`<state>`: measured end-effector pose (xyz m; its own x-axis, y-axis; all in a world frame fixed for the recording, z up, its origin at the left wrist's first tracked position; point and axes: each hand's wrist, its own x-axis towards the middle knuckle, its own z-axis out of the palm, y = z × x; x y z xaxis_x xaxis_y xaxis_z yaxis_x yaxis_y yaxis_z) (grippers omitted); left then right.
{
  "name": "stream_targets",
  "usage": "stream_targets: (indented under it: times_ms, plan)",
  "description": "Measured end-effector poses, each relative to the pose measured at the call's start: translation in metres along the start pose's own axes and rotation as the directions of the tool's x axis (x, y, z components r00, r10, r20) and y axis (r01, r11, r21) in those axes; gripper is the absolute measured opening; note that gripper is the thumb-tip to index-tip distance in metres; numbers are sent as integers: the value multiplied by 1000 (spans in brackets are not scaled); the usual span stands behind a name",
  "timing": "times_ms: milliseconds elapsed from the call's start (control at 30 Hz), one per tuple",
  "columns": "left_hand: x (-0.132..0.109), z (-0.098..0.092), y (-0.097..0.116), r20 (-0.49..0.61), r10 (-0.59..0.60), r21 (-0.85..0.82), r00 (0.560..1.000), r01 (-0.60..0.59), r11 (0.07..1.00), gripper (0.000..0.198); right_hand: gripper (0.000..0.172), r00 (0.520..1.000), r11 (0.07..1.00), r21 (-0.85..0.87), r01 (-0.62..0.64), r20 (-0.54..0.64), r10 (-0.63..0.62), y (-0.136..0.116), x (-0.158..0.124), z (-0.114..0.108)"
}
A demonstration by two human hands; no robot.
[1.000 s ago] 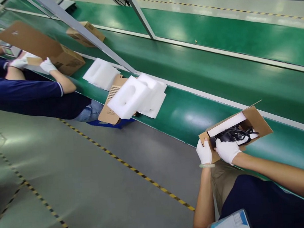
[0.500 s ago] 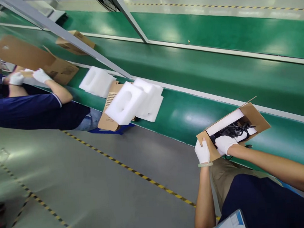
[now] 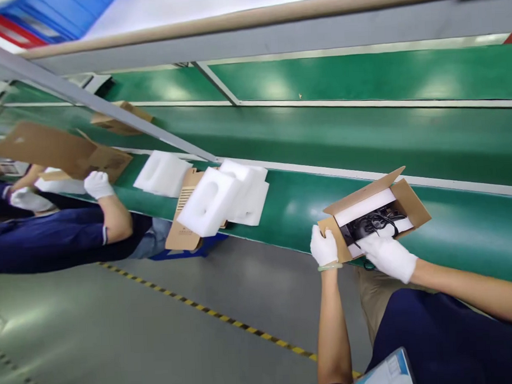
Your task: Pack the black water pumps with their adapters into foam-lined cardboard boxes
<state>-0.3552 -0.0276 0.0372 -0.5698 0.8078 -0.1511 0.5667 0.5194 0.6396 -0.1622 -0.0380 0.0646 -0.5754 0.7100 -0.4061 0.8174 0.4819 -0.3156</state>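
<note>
Rear flap [image 3: 365, 192] of the open cardboard box [image 3: 414, 203] has swung outward since half a second ago; its face shows now. Right hand [image 3: 386, 256] has shifted toward the box's near wall. View tipped upward as well, bringing in a shelf with a blue bin [image 3: 60, 17], far beyond the box to the upper left.

Box: at the near edge of the green surface [image 3: 294, 210]. Inside it, coiled black cable [image 3: 377, 221] between white foam strips, one [image 3: 363, 206] along the rear wall.

Left hand [image 3: 324, 247] (white glove, pale bangle at the wrist): grip clamped on the end flap [image 3: 340, 240], box's left end. Right hand, gloved too: fingertips at the box's near rim; cannot tell whether its grip is closed on anything.

Left of the box, well apart: white foam blocks [image 3: 210, 203], partly over a flattened carton [image 3: 184, 231].
</note>
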Motion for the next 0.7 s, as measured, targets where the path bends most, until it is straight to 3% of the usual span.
stream_targets:
  times_ms: [67,100,133,167,200,233,267,367,433,567,700]
  plan:
    - [-8,-4,22,-40,220,88,975,-215,973,28,30,988,989,-10,-145,-63,144,33,-32,-2]
    - [-17,-2,33,35,384,124,923,-385,915,25,29,974,976,-16,-216,-68,215,51,-43,-3]
    - [-29,3,43,178,536,131,825,-560,818,21,28,966,968,-13,-250,-64,249,68,-48,-5]
    - [-42,11,51,353,636,110,686,-706,700,18,26,966,967,-1,-254,-55,254,82,-49,-6]
    - [-54,22,57,511,662,81,549,-797,598,18,24,970,971,18,-237,-43,238,94,-47,-8]
    - [-65,35,60,621,636,68,458,-840,539,18,22,976,976,37,-215,-28,216,101,-42,-9]
    - [-73,48,61,680,605,71,415,-858,509,19,21,980,978,52,-200,-13,201,106,-35,-10]
    - [-76,84,56,712,599,34,366,-870,492,34,23,977,976,48,-214,25,213,109,-16,-14]
    - [-66,98,50,721,628,-75,292,-869,490,39,26,975,975,28,-220,44,219,109,-9,-17]
    - [-44,105,40,732,662,-238,158,-852,466,42,29,980,986,-41,-161,110,165,119,-7,-22]
    - [-36,109,38,745,658,-254,106,-868,427,52,41,971,992,-72,-104,208,117,125,-7,-27]
